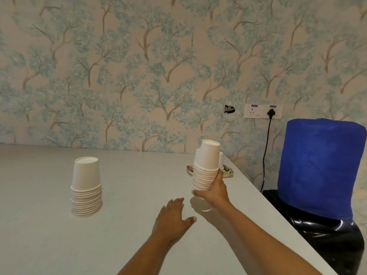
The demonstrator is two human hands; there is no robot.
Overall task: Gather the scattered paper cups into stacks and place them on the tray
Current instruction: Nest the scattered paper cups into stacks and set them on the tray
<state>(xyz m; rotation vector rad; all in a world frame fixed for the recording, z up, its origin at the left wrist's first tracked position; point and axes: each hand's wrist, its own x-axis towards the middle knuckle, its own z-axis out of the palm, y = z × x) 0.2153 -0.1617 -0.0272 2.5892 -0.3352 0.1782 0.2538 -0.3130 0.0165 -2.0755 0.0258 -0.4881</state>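
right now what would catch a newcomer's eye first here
Probably the right hand holding a stack of upside-down paper cups above the grey table, near the tray at the far edge. Next, the second cup stack standing alone at left, and the bright blue cover off the table's right side.

Pale grey table (139, 195) under my hands, far edge against wall, right edge running diagonally. Inverted stack of white paper cups (86, 187) standing on it, well left of my grip. Patterned tray (228, 172) lying on it just beyond my grip, near far right corner, mostly hidden; more cups (220, 160) standing on tray.
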